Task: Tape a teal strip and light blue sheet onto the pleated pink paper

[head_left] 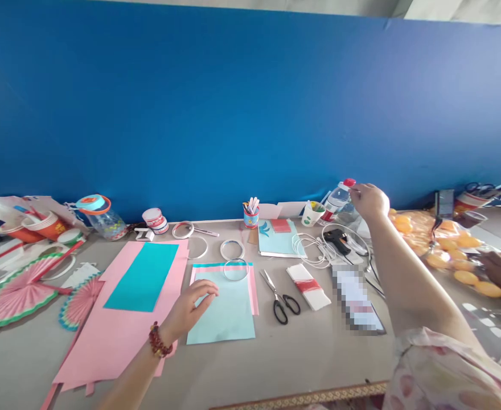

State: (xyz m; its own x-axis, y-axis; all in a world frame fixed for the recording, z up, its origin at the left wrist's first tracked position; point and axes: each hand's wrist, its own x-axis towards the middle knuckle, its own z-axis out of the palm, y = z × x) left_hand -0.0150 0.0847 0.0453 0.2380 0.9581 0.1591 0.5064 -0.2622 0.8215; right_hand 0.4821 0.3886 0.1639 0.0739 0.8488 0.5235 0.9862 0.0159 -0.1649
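Observation:
My right hand (370,200) reaches to the back of the table, with its fingers closed at the red cap of a clear plastic bottle (336,202). The bottle leans to the right. My left hand (193,307) wears a beaded bracelet and hovers at the left edge of a light blue paper sheet (222,316); its fingers are loosely curved and hold nothing. Pink paper (101,341) with a teal sheet (143,279) on top lies left of that hand. Black-handled scissors (281,299) rest right of the light blue sheet.
Folded pink paper fans (17,290) lie far left beside a water bottle (101,216). Tape rolls (232,250), a pen cup (251,216), a glue gun (339,242) and a phone (357,299) lie about. At right are bagged orange balls (458,247) and another person's hand (500,267).

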